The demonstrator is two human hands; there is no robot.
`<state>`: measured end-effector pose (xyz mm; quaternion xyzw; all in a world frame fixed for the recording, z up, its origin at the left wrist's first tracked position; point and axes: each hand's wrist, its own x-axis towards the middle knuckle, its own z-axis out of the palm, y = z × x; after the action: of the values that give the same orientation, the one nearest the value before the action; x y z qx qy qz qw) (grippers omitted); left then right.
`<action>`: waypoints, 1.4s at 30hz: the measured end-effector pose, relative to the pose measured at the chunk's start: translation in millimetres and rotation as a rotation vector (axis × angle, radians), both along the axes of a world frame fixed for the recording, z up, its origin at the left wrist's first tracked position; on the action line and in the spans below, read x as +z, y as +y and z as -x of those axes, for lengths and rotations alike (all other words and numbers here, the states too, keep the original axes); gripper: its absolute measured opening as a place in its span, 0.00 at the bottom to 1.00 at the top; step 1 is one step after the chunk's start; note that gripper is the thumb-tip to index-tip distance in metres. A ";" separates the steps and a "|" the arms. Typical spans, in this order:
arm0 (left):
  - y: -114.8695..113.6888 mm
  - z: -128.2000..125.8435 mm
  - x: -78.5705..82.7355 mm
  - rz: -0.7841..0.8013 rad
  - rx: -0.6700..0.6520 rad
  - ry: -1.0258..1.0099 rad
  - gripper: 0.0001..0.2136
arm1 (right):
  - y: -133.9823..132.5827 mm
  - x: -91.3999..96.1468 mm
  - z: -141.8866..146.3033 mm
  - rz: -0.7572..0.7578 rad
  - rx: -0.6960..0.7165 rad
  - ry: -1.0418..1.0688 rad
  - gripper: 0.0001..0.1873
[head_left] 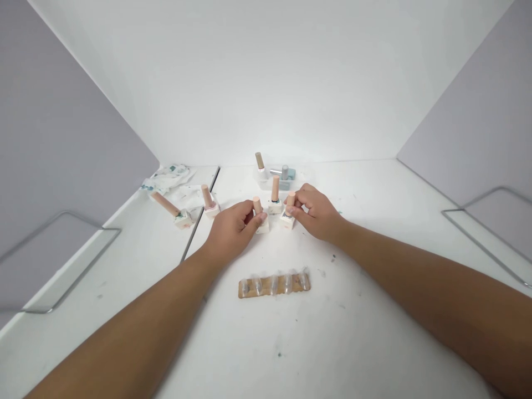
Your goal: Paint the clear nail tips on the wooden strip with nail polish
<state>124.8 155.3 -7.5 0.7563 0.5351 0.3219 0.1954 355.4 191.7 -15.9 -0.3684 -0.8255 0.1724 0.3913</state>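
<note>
My left hand [235, 230] is closed round the pinkish cap of a white nail polish bottle [262, 226], which stands upright on the table. Thumb and fingers of my right hand [313, 211] pinch a second white nail polish bottle [286, 220] at its peach cap. Between and just behind the two stands another nail polish bottle [275, 206], touched by neither hand as far as I can see. Nearer to me lies a brown strip [270, 287] with several clear nail tips in a row on it.
Left of my hands are an upright nail polish bottle [210, 209] and a tilted one [183, 219]. Crumpled stained tissue [170, 177] lies at the back left. A clear tray [266, 183] at the back holds more bottles. Metal wire frames [490, 244] stand at both sides.
</note>
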 end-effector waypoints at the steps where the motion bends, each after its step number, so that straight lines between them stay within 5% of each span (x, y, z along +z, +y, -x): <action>1: -0.2 0.0 0.3 -0.001 -0.004 0.002 0.13 | 0.0 -0.2 0.0 -0.003 0.003 0.000 0.09; 42: -1.5 0.6 1.2 -0.038 0.005 0.007 0.13 | -2.2 3.8 0.5 -0.022 0.006 0.012 0.09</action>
<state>124.2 153.8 -6.3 0.7597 0.5314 0.3298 0.1780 354.9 189.4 -12.1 -0.3605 -0.8261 0.1668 0.3998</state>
